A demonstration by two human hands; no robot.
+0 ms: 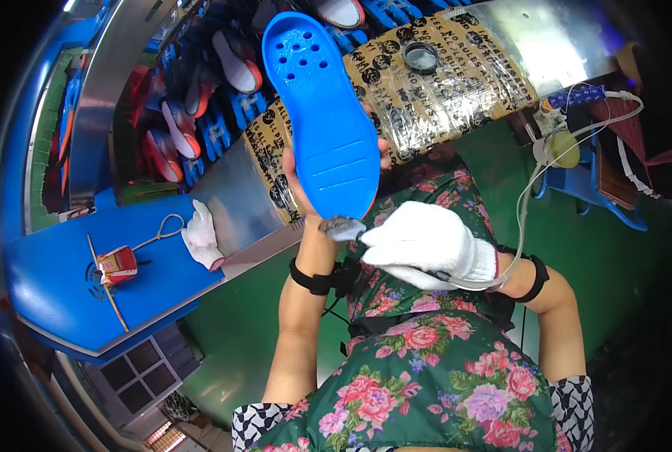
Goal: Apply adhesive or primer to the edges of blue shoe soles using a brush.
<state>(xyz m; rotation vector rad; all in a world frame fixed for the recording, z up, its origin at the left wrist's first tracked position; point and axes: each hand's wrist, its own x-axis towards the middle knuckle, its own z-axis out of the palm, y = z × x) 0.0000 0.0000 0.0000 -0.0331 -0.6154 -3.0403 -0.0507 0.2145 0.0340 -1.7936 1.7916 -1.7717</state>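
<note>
A blue shoe sole (327, 143) stands nearly upright in the picture, with a cluster of round holes at its far end and slanting grooves toward its near end. My bare left hand (298, 184) grips it from beneath, fingers wrapped round both side edges. My right hand (430, 237), in a white knitted glove, is closed on a brush (343, 228). The brush's dark, worn tip lies just below the near end of the sole; whether they touch I cannot tell. A clear thin tube (518, 218) runs from the right glove up to the right.
A metal bench covered in printed brown tape (456, 90) bears a small round dish (420, 57). Shoe uppers on blue lasts (238, 64) hang behind. On the blue table (57, 279) lie a white glove (200, 235) and a red carton (117, 265). A blue stool (588, 177) stands right.
</note>
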